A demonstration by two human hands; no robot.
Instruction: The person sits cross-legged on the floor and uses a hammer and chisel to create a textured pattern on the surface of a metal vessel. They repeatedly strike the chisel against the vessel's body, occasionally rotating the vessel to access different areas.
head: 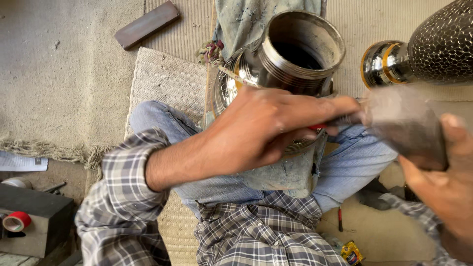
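Observation:
A shiny metal vessel (pixel 300 47) with a wide threaded mouth rests in my lap on a grey cloth (pixel 286 172). My left hand (pixel 266 125) lies across its body, fingers closed around a thin tool with a red part (pixel 318 127) that points right. My right hand (pixel 438 182) grips a dark hammer head (pixel 404 120), blurred, close to the end of that tool.
A second metal vessel (pixel 423 51) with a dimpled dark body lies at the upper right. A flat dark bar (pixel 146 23) lies on the mat at the top left. A dark block (pixel 34 216) with a roll of red tape (pixel 16 221) is at the lower left.

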